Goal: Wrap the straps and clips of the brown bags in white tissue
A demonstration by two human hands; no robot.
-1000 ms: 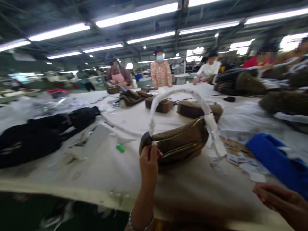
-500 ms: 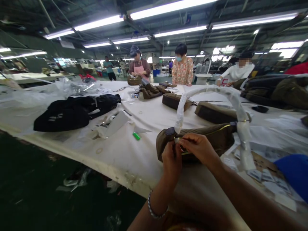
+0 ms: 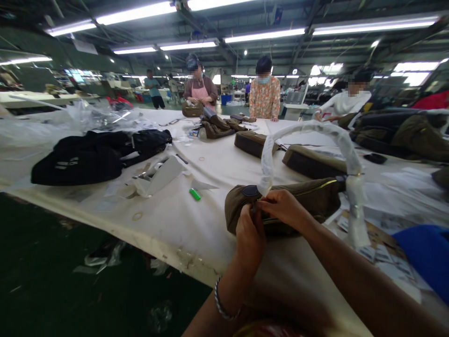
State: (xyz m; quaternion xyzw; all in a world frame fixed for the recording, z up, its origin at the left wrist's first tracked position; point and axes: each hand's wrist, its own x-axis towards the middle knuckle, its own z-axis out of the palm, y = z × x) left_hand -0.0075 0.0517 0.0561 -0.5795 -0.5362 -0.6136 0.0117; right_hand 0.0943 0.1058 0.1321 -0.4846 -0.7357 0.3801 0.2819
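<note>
A brown-olive handbag [image 3: 308,199] with yellow zip lines lies on the white-covered table in front of me. Its handle [image 3: 268,161], wrapped in whitish plastic, arches up over it. At the bag's near left end, below a dark oval patch [image 3: 250,190], my left hand [image 3: 249,234] is closed, fingers bent against the front. My right hand [image 3: 286,207] pinches at the same spot, fingertips meeting the left ones. Whatever small thing they hold there is hidden by the fingers.
A green lighter [image 3: 195,194] and white scraps [image 3: 164,175] lie to the left, beyond them a black bag [image 3: 80,157]. More brown bags [image 3: 312,161] stand behind. Paper tags [image 3: 386,257] and a blue item [image 3: 426,252] are at right. Several people work across the table.
A small pale bit showing between my fingertips earlier is now covered. My hands stay at the same place on the bag; the view has shifted slightly.
</note>
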